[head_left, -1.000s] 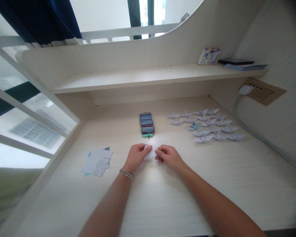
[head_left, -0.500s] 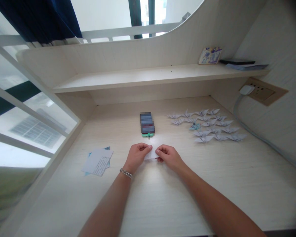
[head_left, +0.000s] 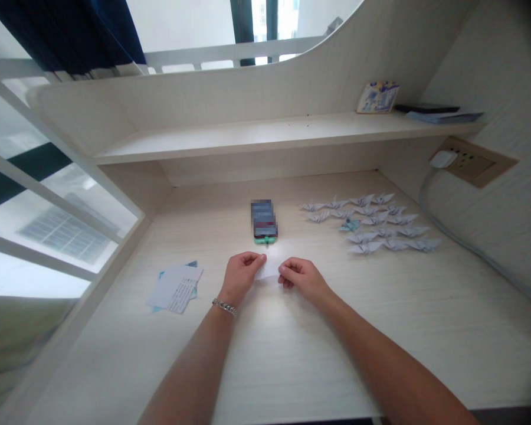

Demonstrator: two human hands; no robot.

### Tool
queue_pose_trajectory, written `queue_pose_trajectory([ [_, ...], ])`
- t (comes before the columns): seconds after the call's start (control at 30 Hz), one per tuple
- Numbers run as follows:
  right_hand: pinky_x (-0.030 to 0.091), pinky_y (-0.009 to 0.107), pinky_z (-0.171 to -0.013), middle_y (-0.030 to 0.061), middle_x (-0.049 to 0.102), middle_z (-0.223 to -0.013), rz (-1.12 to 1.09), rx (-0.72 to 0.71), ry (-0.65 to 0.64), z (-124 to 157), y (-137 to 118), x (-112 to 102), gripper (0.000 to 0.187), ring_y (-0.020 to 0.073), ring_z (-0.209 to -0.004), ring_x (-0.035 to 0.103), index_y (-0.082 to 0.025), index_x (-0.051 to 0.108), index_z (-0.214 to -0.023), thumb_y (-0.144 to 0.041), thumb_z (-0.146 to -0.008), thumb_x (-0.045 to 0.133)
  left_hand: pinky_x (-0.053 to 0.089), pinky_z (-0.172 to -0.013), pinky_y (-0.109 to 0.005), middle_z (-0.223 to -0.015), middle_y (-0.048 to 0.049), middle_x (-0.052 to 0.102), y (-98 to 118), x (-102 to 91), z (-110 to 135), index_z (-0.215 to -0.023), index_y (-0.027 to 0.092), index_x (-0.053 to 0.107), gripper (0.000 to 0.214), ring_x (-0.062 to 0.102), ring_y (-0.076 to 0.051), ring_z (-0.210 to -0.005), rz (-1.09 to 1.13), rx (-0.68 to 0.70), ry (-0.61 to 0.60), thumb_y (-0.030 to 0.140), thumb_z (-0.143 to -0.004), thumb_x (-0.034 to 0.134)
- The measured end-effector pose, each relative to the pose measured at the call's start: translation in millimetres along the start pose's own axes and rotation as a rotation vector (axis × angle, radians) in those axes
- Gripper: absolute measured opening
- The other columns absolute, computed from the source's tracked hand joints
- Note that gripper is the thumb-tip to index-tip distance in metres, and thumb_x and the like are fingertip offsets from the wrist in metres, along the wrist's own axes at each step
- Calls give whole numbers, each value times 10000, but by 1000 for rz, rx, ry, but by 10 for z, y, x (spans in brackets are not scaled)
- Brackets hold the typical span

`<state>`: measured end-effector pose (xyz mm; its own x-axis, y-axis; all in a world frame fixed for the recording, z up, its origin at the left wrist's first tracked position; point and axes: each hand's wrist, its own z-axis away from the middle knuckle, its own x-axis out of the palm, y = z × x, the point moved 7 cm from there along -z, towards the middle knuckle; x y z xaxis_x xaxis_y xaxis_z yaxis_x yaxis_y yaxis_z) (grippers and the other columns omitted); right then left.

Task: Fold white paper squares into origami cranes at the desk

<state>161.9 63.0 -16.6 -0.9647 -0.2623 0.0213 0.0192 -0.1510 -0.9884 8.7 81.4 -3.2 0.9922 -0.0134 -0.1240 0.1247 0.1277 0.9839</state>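
Between my hands is a small sheet of white paper (head_left: 268, 270), above the middle of the desk. My left hand (head_left: 242, 273), with a chain bracelet at the wrist, pinches the paper's left side between thumb and fingers. At its right edge my right hand (head_left: 301, 276) pinches the paper with thumb and forefinger, the other fingers curled under. Just beyond the hands lies a phone (head_left: 264, 219) with a green piece at its near end; its screen is blurred. The fingertips behind the paper are hidden.
Several folded white paper cranes (head_left: 378, 219) stand in rows at the right, one blue crane (head_left: 349, 225) among them. Loose paper sheets (head_left: 176, 288) lie at the left. A cable (head_left: 460, 233) runs from a wall socket (head_left: 478, 162). A shelf (head_left: 248, 140) spans the back.
My left hand has moved slightly left, and more of the white paper shows between the hands. My right hand stays at its right edge.
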Motion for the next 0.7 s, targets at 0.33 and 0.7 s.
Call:
queue_pose_trajectory([
  [0.33, 433, 229, -492, 26, 631, -601, -42, 10, 53, 0, -23, -74, 249, 102, -480, 528, -155, 569, -663, -399, -704, 596, 412, -524, -228, -668, -76, 664, -6, -94, -25, -744, 98, 676, 373, 550, -135, -572, 29, 10, 84, 444, -606, 671],
  [0.7, 436, 235, -494, 37, 636, -628, -45, -26, 82, -7, -45, -70, 316, 109, -498, 537, -158, 569, -682, -470, -729, 562, 400, -517, -222, -653, -56, 666, 24, -74, 6, -732, 109, 679, 364, 551, -130, -556, 25, 4, 92, 453, -612, 668],
])
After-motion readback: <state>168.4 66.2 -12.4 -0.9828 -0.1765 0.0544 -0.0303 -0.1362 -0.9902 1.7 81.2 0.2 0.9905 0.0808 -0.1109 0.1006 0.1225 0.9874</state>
